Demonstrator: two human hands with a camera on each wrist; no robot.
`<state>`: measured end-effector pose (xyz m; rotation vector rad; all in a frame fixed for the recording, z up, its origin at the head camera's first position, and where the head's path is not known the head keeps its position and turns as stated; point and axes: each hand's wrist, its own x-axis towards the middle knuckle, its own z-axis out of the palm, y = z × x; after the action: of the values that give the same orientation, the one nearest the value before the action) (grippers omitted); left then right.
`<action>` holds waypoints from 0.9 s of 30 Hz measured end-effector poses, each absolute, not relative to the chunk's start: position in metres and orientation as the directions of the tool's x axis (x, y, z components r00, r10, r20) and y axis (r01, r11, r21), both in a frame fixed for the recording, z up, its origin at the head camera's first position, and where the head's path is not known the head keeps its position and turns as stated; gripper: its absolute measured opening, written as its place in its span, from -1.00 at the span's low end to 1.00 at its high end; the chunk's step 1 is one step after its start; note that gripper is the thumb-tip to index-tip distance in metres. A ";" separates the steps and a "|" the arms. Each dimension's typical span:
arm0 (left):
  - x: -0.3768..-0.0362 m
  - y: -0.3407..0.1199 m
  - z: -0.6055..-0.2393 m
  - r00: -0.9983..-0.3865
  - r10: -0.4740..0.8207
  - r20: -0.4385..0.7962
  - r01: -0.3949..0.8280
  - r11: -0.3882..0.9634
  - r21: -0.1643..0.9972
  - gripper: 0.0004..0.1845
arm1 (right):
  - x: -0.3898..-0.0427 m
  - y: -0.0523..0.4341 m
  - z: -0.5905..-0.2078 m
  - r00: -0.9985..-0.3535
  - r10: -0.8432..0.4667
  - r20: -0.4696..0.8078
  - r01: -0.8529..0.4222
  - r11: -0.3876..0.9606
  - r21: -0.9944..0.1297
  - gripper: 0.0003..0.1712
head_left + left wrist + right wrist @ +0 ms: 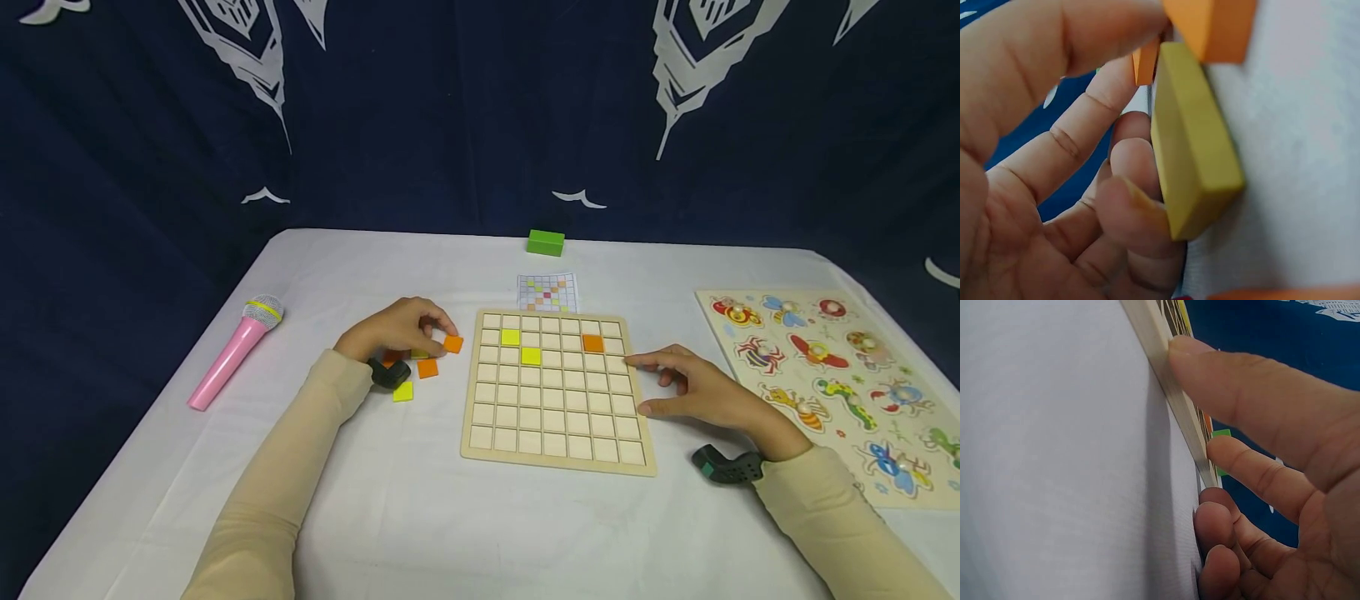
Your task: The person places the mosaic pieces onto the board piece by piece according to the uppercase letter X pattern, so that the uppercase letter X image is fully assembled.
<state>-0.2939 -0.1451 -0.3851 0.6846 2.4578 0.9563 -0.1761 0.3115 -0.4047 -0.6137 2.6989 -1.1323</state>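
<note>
A white-covered desk [420, 517] carries a wooden grid board [557, 454] at centre, loose tiles [427, 367] left of it, a pink microphone [234, 352] far left, an insect puzzle [832, 375] right, and a pattern card [547, 292] and green block [545, 242] at the far edge.

A pink microphone [234, 350] lay on the white tablecloth [420, 517]; a green block [545, 242] and an insect puzzle [840, 383] were there too.

Left hand [1054, 187] curled, fingers [1129, 215] touching yellow tile [1194, 162] on white surface [1297, 156], orange tile [1216, 25] pinched above
</note>
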 end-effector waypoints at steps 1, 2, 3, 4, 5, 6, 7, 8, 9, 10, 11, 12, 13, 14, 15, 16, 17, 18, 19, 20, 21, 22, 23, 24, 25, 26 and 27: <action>-0.294 -0.145 -0.385 -0.792 0.578 -0.195 0.292 0.641 0.710 -0.68 | -0.176 0.312 -0.405 -0.905 -0.424 0.019 -0.311 0.633 -0.709 -0.21; -0.294 -0.145 -0.385 -0.792 0.579 -0.195 0.292 0.639 0.712 -0.68 | -0.176 0.311 -0.405 -0.906 -0.423 0.018 -0.311 0.636 -0.707 -0.21; -0.294 -0.145 -0.385 -0.790 0.581 -0.193 0.294 0.636 0.714 -0.69 | -0.176 0.311 -0.404 -0.906 -0.422 0.017 -0.310 0.637 -0.705 -0.21; -0.294 -0.145 -0.385 -0.788 0.586 -0.188 0.300 0.632 0.715 -0.69 | -0.176 0.311 -0.404 -0.907 -0.421 0.017 -0.310 0.639 -0.704 -0.21; -0.293 -0.145 -0.384 -0.787 0.590 -0.181 0.306 0.629 0.715 -0.69 | -0.176 0.311 -0.404 -0.907 -0.421 0.017 -0.310 0.640 -0.703 -0.21; -0.293 -0.145 -0.384 -0.786 0.594 -0.171 0.316 0.625 0.714 -0.70 | -0.176 0.311 -0.404 -0.907 -0.420 0.016 -0.309 0.641 -0.702 -0.21; -0.293 -0.144 -0.384 -0.787 0.597 -0.159 0.326 0.620 0.714 -0.71 | -0.176 0.311 -0.403 -0.908 -0.420 0.015 -0.309 0.642 -0.701 -0.22; -0.293 -0.144 -0.384 -0.787 0.599 -0.147 0.335 0.616 0.713 -0.71 | -0.176 0.310 -0.403 -0.907 -0.420 0.015 -0.309 0.641 -0.703 -0.22; -0.294 -0.144 -0.384 -0.788 0.601 -0.134 0.345 0.611 0.713 -0.72 | -0.176 0.310 -0.403 -0.906 -0.422 0.017 -0.311 0.640 -0.703 -0.22; -0.294 -0.144 -0.385 -0.789 0.602 -0.122 0.354 0.608 0.711 -0.72 | -0.177 0.310 -0.403 -0.906 -0.423 0.018 -0.312 0.640 -0.702 -0.22; -0.295 -0.143 -0.385 -0.792 0.600 -0.114 0.358 0.607 0.710 -0.73 | -0.177 0.310 -0.403 -0.906 -0.423 0.018 -0.313 0.639 -0.703 -0.22; -0.295 -0.143 -0.385 -0.793 0.601 -0.105 0.362 0.602 0.712 -0.73 | -0.177 0.310 -0.403 -0.906 -0.424 0.018 -0.313 0.639 -0.703 -0.22; -0.295 -0.142 -0.384 -0.794 0.600 -0.098 0.365 0.600 0.712 -0.73 | -0.177 0.310 -0.404 -0.905 -0.425 0.018 -0.313 0.638 -0.704 -0.22; -0.294 -0.141 -0.384 -0.795 0.599 -0.092 0.369 0.600 0.710 -0.73 | -0.178 0.310 -0.404 -0.905 -0.426 0.018 -0.313 0.636 -0.705 -0.22; -0.294 -0.140 -0.383 -0.797 0.599 -0.085 0.375 0.599 0.707 -0.73 | -0.178 0.310 -0.404 -0.905 -0.426 0.018 -0.314 0.636 -0.706 -0.22; -0.293 -0.139 -0.382 -0.797 0.599 -0.075 0.383 0.598 0.704 -0.73 | -0.178 0.310 -0.404 -0.905 -0.424 0.016 -0.310 0.635 -0.708 -0.22; -0.292 -0.138 -0.382 -0.797 0.601 -0.064 0.392 0.596 0.701 -0.73 | -0.178 0.310 -0.404 -0.905 -0.424 0.015 -0.309 0.634 -0.709 -0.22; -0.292 -0.136 -0.381 -0.796 0.604 -0.052 0.403 0.591 0.699 -0.73 | -0.178 0.310 -0.404 -0.905 -0.425 0.015 -0.309 0.633 -0.709 -0.22; -0.291 -0.135 -0.380 -0.795 0.605 -0.041 0.411 0.588 0.696 -0.73 | -0.178 0.310 -0.404 -0.905 -0.426 0.016 -0.311 0.633 -0.709 -0.22; -0.290 -0.133 -0.379 -0.794 0.607 -0.029 0.421 0.584 0.694 -0.73 | -0.178 0.310 -0.404 -0.905 -0.426 0.017 -0.311 0.634 -0.708 -0.22; -0.290 -0.131 -0.379 -0.792 0.610 -0.020 0.430 0.580 0.692 -0.73 | -0.178 0.310 -0.404 -0.905 -0.426 0.017 -0.312 0.634 -0.708 -0.22; -0.289 -0.129 -0.378 -0.789 0.615 -0.011 0.438 0.575 0.691 -0.72 | -0.178 0.310 -0.404 -0.905 -0.425 0.017 -0.310 0.634 -0.708 -0.22; -0.287 -0.127 -0.377 -0.787 0.617 -0.004 0.444 0.570 0.691 -0.72 | -0.177 0.310 -0.404 -0.906 -0.423 0.016 -0.309 0.635 -0.708 -0.22; -0.286 -0.125 -0.376 -0.784 0.620 0.003 0.450 0.566 0.690 -0.71 | -0.177 0.311 -0.404 -0.907 -0.422 0.015 -0.307 0.635 -0.708 -0.22; -0.285 -0.123 -0.374 -0.781 0.624 0.007 0.456 0.563 0.689 -0.71 | -0.177 0.311 -0.404 -0.907 -0.420 0.013 -0.305 0.636 -0.708 -0.22; -0.283 -0.121 -0.373 -0.779 0.627 0.011 0.461 0.559 0.689 -0.71 | -0.177 0.311 -0.404 -0.908 -0.419 0.012 -0.303 0.636 -0.710 -0.22; -0.282 -0.119 -0.372 -0.776 0.631 0.014 0.465 0.555 0.690 -0.71 | -0.176 0.311 -0.405 -0.908 -0.418 0.011 -0.301 0.636 -0.711 -0.22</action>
<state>-0.2820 -0.1187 -0.3719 0.9168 2.5566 1.0304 -0.1765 0.3114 -0.4046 -0.5976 2.6996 -1.1301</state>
